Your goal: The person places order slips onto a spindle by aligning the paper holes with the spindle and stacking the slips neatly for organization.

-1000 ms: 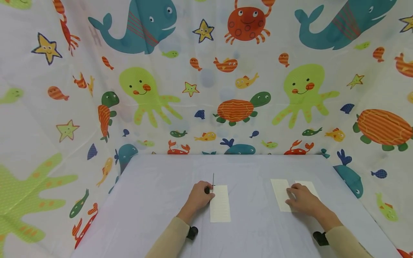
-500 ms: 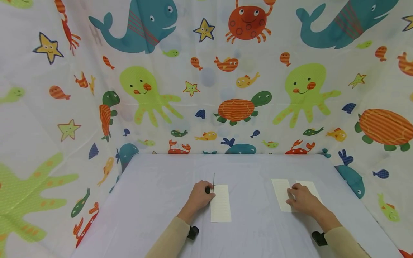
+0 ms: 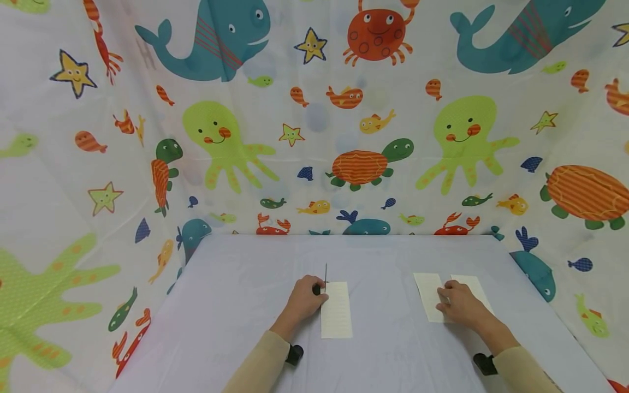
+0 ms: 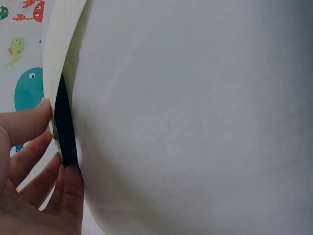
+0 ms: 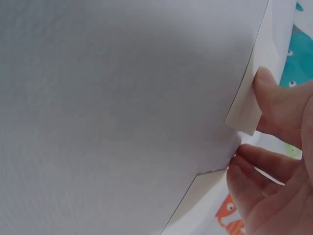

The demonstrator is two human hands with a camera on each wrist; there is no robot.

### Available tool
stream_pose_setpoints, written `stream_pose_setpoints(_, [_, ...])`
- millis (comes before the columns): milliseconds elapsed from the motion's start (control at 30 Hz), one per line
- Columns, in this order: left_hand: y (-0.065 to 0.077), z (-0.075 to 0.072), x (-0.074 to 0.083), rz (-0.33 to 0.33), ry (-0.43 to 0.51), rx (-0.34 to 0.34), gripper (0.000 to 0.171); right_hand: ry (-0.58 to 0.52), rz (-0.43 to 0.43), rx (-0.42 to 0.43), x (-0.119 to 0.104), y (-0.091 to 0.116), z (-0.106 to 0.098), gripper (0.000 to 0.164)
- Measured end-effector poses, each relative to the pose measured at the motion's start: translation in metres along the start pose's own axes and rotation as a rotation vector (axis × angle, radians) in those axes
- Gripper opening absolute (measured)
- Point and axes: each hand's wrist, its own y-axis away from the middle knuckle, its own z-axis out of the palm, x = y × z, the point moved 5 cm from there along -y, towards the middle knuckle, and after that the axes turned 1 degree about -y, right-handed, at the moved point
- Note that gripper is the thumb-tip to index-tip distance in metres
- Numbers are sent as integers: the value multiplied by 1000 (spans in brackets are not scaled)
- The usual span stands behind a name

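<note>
My left hand (image 3: 301, 297) grips a thin dark strip (image 4: 66, 127), its thumb at the left edge of a cream, faintly lined paper slip (image 3: 337, 314). In the head view the strip appears as a narrow upright line that reaches past the slip's far end. What kind of thing it is, I cannot tell. Over on the right, my right hand (image 3: 462, 304) rests across two cream slips, a left one (image 3: 426, 295) and a right one (image 3: 473, 285) partly hidden by it. In the right wrist view the thumb presses one slip (image 5: 244, 107), while loosely bent fingers lie near the other (image 5: 195, 198).
A white cloth covers the table (image 3: 378, 360). Behind and to both sides hangs a curtain (image 3: 314, 147) printed with sea animals. Each wrist wears a black device, one on the left wrist (image 3: 294, 355) and one on the right wrist (image 3: 485, 363).
</note>
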Motion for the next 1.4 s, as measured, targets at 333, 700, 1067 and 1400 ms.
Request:
stream_pose_setpoints(333, [1,0,2,-14,9,-5,22,-5,35,-22,-3,-3,1,42])
stream_pose_setpoints(700, [0,0,-1,-6,-7,0,21,-46,18,11,-11,-1,0,35])
stream_pose_setpoints(1067, [-1,0,-1,-1,3,5,21,-135,66,53,-12,0,-3,35])
stream_pose_setpoints(1400, [0,3,-2,-11,7,1,22,-362,152,70,-6,4,-5,39])
